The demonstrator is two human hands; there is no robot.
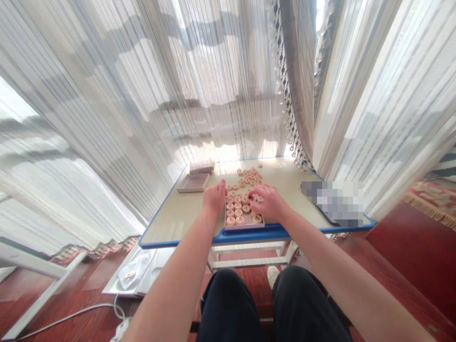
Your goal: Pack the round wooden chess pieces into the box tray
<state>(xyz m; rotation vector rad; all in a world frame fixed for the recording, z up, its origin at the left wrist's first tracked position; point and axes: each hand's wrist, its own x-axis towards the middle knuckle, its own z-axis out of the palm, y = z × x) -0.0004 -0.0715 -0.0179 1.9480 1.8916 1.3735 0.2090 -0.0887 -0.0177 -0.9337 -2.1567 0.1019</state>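
Observation:
A shallow grey tray (245, 225) sits at the near edge of a small table (178, 218), partly filled with round wooden chess pieces (235, 213) in rows. My left hand (214, 197) rests against the tray's left side, fingers curled. My right hand (267, 202) lies over the tray's right part, fingertips pinched on a piece at the top row; the piece itself is mostly hidden. Several loose pieces (249, 178) lie scattered on the table beyond the tray.
A second grey tray or lid (193, 183) and a small box (201, 166) stand at the table's far left. A blurred dark object (335, 202) lies at the right edge. Curtains surround the table. My knees are below; cables lie on the red floor at left.

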